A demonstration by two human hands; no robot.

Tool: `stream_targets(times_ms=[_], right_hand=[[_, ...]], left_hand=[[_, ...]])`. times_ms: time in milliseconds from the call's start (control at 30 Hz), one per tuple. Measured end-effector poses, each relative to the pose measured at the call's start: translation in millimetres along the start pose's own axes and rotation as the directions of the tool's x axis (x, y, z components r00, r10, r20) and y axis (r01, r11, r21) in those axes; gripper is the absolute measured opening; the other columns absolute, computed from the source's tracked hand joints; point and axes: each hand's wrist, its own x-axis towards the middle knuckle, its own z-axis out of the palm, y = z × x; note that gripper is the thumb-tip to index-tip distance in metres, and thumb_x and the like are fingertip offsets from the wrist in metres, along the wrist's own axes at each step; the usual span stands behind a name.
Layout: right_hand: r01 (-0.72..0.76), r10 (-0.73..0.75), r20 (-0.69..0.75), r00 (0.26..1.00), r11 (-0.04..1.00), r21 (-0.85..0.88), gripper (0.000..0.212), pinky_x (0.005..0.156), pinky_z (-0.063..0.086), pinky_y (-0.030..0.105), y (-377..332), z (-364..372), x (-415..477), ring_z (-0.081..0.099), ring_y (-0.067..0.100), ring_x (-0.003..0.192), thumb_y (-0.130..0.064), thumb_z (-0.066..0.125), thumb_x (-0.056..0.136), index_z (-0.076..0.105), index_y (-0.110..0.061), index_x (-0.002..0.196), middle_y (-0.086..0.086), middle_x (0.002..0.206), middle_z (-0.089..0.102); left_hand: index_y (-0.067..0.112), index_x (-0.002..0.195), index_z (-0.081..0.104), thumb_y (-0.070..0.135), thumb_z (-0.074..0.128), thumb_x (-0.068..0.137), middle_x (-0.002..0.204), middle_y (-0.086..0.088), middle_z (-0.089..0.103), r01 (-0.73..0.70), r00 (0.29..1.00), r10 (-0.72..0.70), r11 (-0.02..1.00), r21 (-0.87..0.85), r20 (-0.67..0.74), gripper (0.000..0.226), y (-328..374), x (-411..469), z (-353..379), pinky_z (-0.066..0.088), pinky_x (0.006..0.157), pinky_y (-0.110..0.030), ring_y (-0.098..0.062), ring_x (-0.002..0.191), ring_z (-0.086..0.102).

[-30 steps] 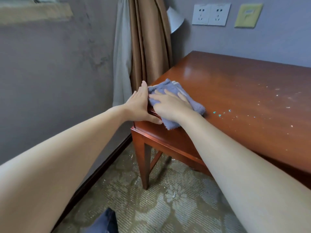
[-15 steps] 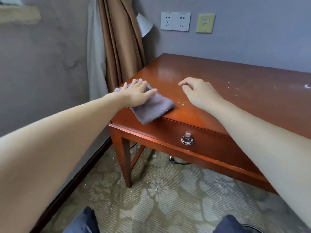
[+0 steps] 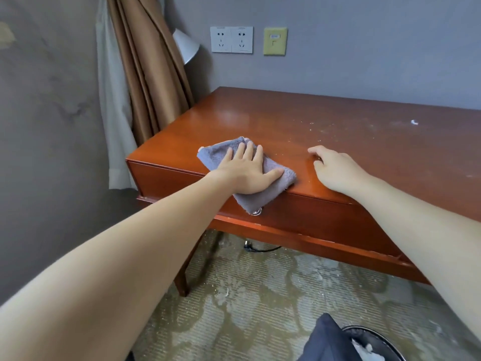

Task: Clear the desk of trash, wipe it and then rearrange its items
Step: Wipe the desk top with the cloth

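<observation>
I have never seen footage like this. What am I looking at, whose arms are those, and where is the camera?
There is no machine here. The single picture comes from a camera worn on a person's head, looking forward and down, so the two bare arms are that person's own. The left hand lies flat on a grey cloth, pressing it onto the front edge of a wooden desk. Part of the cloth hangs over the drawer front. The right hand rests on the desk beside it and holds nothing. White specks dot the desk farther right.
</observation>
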Motion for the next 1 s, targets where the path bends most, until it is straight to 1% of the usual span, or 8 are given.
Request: stream_targets(times_ms=[167, 400, 533, 600, 733, 800, 900, 1000], right_hand=[[-0.014, 0.012, -0.034, 0.999, 0.998, -0.057, 0.045, 0.106, 0.038, 0.041, 14, 1, 13, 0.043, 0.031, 0.134, -0.021, 0.033, 0.103, 0.037, -0.026, 0.148, 0.005, 0.150, 0.044], [0.012, -0.018, -0.089, 0.996, 0.998, -0.067, 0.048, 0.115, 0.024, 0.036, 22, 13, 27, 0.030, 0.021, 0.144, -0.020, 0.030, 0.102, 0.036, -0.026, 0.148, -0.002, 0.158, 0.031], [0.018, -0.023, -0.095, 0.995, 0.999, -0.048, 0.048, 0.119, 0.022, 0.035, 25, 16, 30, 0.026, 0.016, 0.146, -0.021, 0.031, 0.101, 0.037, -0.027, 0.148, -0.003, 0.158, 0.032], [0.004, -0.010, -0.118, 0.993, 0.999, -0.048, 0.047, 0.117, 0.025, 0.037, 23, 14, 27, 0.027, 0.015, 0.146, -0.022, 0.033, 0.100, 0.043, -0.026, 0.146, -0.004, 0.156, 0.036], [-0.022, -0.013, -0.233, 0.972, 0.989, -0.144, 0.037, 0.099, 0.045, 0.040, 16, 8, 15, 0.052, 0.026, 0.124, -0.022, 0.041, 0.096, 0.061, -0.025, 0.128, -0.001, 0.134, 0.059], [-0.018, -0.010, -0.198, 0.980, 0.991, -0.136, 0.036, 0.095, 0.048, 0.041, 15, 4, 6, 0.054, 0.027, 0.120, -0.022, 0.042, 0.096, 0.061, -0.027, 0.127, 0.000, 0.132, 0.061], [-0.052, 0.034, -0.149, 0.988, 0.991, -0.122, 0.036, 0.092, 0.050, 0.041, 21, -9, -7, 0.055, 0.029, 0.120, -0.024, 0.043, 0.097, 0.059, -0.031, 0.129, 0.002, 0.133, 0.060], [-0.095, 0.078, -0.149, 0.986, 0.990, -0.108, 0.038, 0.092, 0.051, 0.041, 38, -24, -16, 0.059, 0.030, 0.114, -0.023, 0.043, 0.097, 0.057, -0.031, 0.131, 0.005, 0.131, 0.062]], left_hand=[[0.012, 0.157, 0.000, 0.071, 0.019, 0.094, 0.165, -0.009, -0.007, -0.030, 0.999, 0.030, 1.000, -0.001, 0.030, 0.089, 8, 37, -4, -0.004, 0.122, -0.048, -0.024, 0.151, -0.009], [0.016, 0.157, 0.000, 0.073, 0.017, 0.092, 0.165, -0.008, -0.008, -0.074, 0.997, 0.074, 0.997, 0.021, 0.024, 0.088, 15, 113, -9, -0.005, 0.122, -0.048, -0.023, 0.151, -0.010], [0.014, 0.157, -0.004, 0.086, 0.011, 0.080, 0.164, -0.012, -0.011, 0.059, 0.997, -0.052, 0.991, 0.119, -0.065, 0.107, 21, 118, -6, -0.012, 0.117, -0.058, -0.028, 0.150, -0.016], [0.011, 0.157, 0.001, 0.089, 0.011, 0.077, 0.164, -0.013, -0.004, 0.132, 0.990, -0.128, 0.987, 0.090, -0.055, 0.113, 22, 106, -7, -0.007, 0.118, -0.058, -0.029, 0.151, -0.008], [0.012, 0.157, 0.005, 0.085, 0.017, 0.082, 0.164, -0.012, -0.002, 0.063, 0.998, -0.062, 0.996, 0.063, -0.013, 0.106, 26, 70, -9, 0.000, 0.119, -0.056, -0.028, 0.151, -0.005], [0.016, 0.158, 0.004, 0.084, 0.015, 0.083, 0.165, -0.010, -0.004, 0.043, 0.999, -0.043, 0.994, 0.102, -0.004, 0.102, 33, 49, -7, -0.004, 0.117, -0.061, -0.028, 0.151, -0.008], [0.032, 0.157, -0.001, 0.088, 0.008, 0.078, 0.164, -0.004, -0.013, 0.099, 0.992, -0.111, 0.980, 0.170, 0.063, 0.097, 45, 28, -10, -0.012, 0.108, -0.071, -0.032, 0.150, -0.015], [0.040, 0.155, -0.003, 0.092, 0.009, 0.075, 0.164, -0.002, -0.017, 0.094, 0.985, -0.111, 0.987, 0.130, 0.130, 0.096, 59, 18, -12, -0.008, 0.108, -0.070, -0.035, 0.150, -0.013]])
